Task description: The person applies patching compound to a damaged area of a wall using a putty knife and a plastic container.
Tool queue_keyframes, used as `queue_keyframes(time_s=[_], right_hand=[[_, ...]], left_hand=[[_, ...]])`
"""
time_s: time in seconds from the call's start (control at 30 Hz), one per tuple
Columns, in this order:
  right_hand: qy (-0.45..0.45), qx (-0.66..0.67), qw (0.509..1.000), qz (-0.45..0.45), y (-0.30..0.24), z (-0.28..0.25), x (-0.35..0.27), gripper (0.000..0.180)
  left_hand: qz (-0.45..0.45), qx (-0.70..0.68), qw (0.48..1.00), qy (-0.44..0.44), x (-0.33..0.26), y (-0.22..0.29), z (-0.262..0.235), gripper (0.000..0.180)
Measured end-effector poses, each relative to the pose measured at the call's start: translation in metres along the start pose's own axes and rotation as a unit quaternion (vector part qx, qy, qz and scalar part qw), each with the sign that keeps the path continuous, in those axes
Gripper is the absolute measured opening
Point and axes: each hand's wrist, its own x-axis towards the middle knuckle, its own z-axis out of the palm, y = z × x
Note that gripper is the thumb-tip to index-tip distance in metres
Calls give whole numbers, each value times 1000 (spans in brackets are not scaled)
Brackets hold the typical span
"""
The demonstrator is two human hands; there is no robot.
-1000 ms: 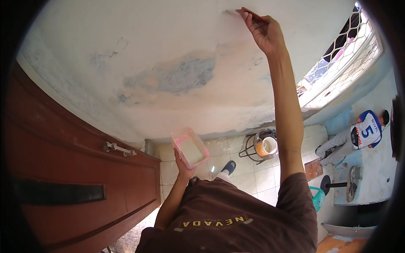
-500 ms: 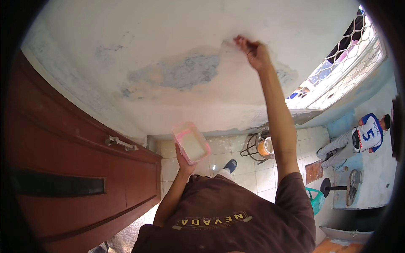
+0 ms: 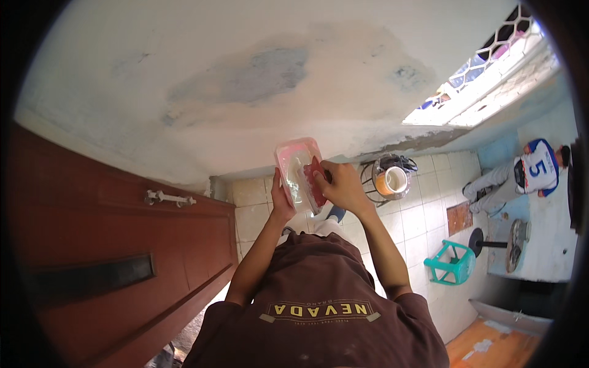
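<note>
My left hand (image 3: 281,199) grips a pink plastic tub (image 3: 285,149) by its left side, in front of my chest. Whitish wet paste (image 3: 296,184) lies inside it. In my right hand (image 3: 343,187) is a red scraper (image 3: 315,183), pinched between thumb and fingers, its edge down in the tub along the right side. Ahead rises a pale wall (image 3: 215,30) with a beige smeared area around a grey-blue bare patch (image 3: 273,73). Smaller bluish spots show to the right of it.
A brown door (image 3: 123,257) stands close on my left. On the right are a white bucket (image 3: 392,182) on a round metal stand, a teal plastic stool (image 3: 451,265) and a grated window (image 3: 472,86). Another person (image 3: 537,168) stands farther right, facing a wall.
My right hand has come down from the wall into the tub with the scraper. The tub has moved up and slightly right. The view has shifted, showing more of the teal stool.
</note>
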Motion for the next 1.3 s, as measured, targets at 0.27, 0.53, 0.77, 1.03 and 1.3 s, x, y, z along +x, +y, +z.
queue_keyframes(time_s=[0.27,0.53,0.77,1.03,1.3], right_hand=[[121,-48,987,96,44,-9,-43,27],[188,-82,976,72,107,-19,-82,22],[288,-6,957,34,180,-72,-108,16],[282,60,957,42,217,-159,-128,13],[213,-53,976,1,262,-201,-133,18]], left_hand=[[-40,41,996,73,10,-72,19,67],[-42,71,995,61,47,-129,38,70],[-43,90,995,28,91,-189,68,77],[12,124,991,48,132,-264,106,76],[82,94,991,42,155,-332,133,65]])
